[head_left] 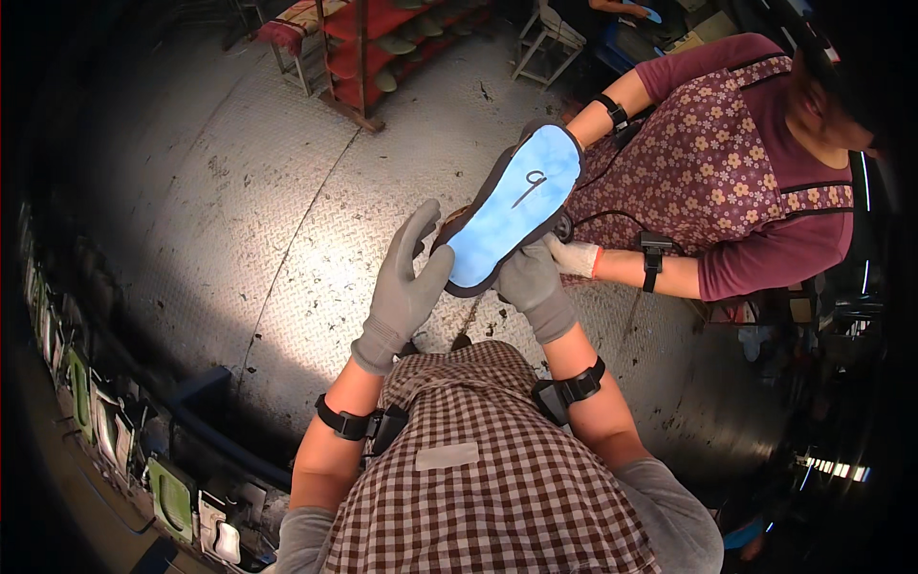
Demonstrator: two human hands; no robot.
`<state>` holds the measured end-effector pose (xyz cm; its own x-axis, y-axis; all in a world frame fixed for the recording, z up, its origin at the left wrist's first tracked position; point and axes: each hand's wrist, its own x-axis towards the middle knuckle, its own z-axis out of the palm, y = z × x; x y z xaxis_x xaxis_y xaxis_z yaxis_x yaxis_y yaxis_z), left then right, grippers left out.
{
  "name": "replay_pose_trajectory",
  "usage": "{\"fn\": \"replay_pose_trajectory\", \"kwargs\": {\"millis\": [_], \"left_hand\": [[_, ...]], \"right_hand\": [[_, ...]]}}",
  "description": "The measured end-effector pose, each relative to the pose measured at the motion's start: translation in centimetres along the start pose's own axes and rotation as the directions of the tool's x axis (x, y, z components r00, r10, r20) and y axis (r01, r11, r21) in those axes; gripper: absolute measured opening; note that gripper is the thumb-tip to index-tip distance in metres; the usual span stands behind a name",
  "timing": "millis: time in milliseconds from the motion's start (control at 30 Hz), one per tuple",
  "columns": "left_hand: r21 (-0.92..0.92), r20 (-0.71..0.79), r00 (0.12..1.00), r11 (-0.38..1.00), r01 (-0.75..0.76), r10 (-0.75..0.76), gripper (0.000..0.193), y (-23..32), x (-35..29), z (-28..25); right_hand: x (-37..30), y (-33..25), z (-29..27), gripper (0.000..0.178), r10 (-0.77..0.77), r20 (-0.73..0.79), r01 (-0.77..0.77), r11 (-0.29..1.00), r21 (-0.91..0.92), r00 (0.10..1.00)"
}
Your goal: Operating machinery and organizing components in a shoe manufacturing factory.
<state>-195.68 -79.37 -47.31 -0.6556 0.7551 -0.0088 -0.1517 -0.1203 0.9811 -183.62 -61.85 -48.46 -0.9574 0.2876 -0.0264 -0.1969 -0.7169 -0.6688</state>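
A shoe-shaped piece (516, 206) is held up in front of me, its light-blue sole side facing up, with a dark rim and a black handwritten mark. My right hand (534, 285), in a grey glove, grips its near end from the right, fingers partly hidden beneath. At its left edge is my left hand (406, 287), also grey-gloved, with fingers spread and the thumb against or just beside the rim. A co-worker's white-gloved hand (574, 256) with an orange cuff meets my right hand. The co-worker's other forearm (598, 120) reaches the far end, its hand hidden behind the piece.
The co-worker in a flowered apron (688, 182) stands close at the right. A red-shelved rack (359, 67) with several shoe-shaped pieces stands at the back. Green and metal moulds (172, 497) line the lower left. A stool (547, 43) stands farther off on the patterned metal floor (220, 182).
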Motion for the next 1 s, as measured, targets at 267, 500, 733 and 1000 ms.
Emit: {"fn": "replay_pose_trajectory", "kwargs": {"millis": [267,500,733,1000], "left_hand": [[0.392,-0.066,0.989,0.915,-0.093,0.129,0.094,-1.4,-4.8,2.1],[-0.533,-0.352,0.928,0.79,-0.302,0.117,0.037,-1.8,-6.3,2.7],[0.046,-0.35,0.919,0.983,-0.178,0.183,0.049,-1.7,-11.3,6.9],[0.175,-0.561,0.794,0.971,-0.165,0.236,0.044,-5.9,-18.4,5.7]], "right_hand": [[-2.8,4.5,4.2,0.034,-0.008,-0.483,-0.196,0.908,-0.37,0.875],[-7.0,-0.1,5.1,0.043,-0.138,0.252,0.286,0.391,-0.875,0.958],[-8.2,-3.6,1.6,0.072,0.322,0.132,-0.097,0.606,-0.789,0.938],[-8.1,4.2,1.9,0.072,0.512,0.547,-0.116,0.791,-0.6,0.662]]}}
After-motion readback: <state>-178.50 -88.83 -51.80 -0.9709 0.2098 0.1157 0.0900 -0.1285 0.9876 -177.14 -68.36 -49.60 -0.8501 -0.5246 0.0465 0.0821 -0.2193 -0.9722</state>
